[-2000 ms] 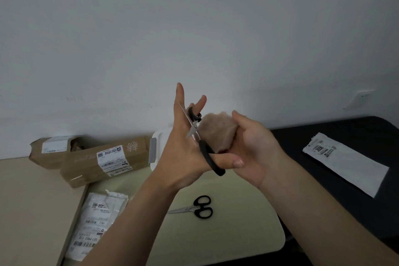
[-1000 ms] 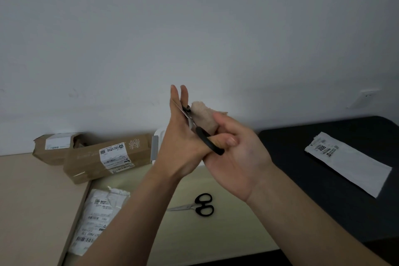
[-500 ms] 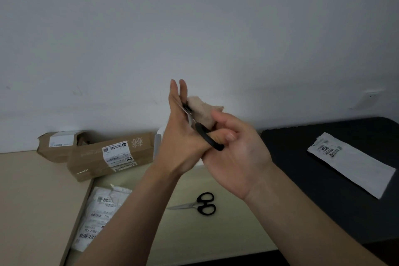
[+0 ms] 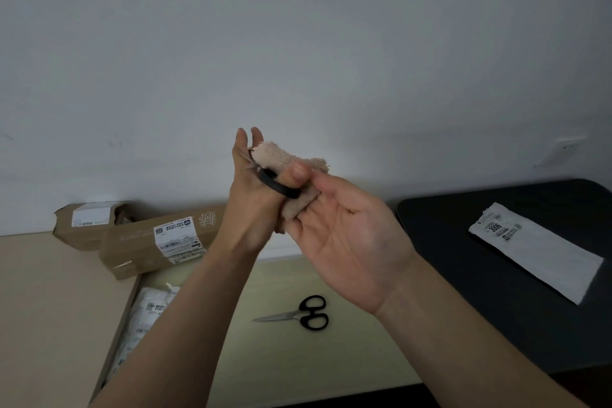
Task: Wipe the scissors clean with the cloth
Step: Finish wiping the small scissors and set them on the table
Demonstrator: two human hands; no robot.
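Three desk tops side by side, with parcels and scissors on them

A pale yellow desk (image 4: 347,358) sits in the middle, with a beige top (image 4: 49,308) to its left and a black top (image 4: 463,308) to its right. Black-handled scissors (image 4: 303,313) lie closed on the yellow desk, blades pointing left. A white bag (image 4: 145,315) with labels lies along its left edge. At the back, a long box (image 4: 149,245) spans the yellow and beige tops, touching a smaller box (image 4: 86,220) behind it by the wall. A white labelled packet (image 4: 536,252) lies slantwise on the black top.
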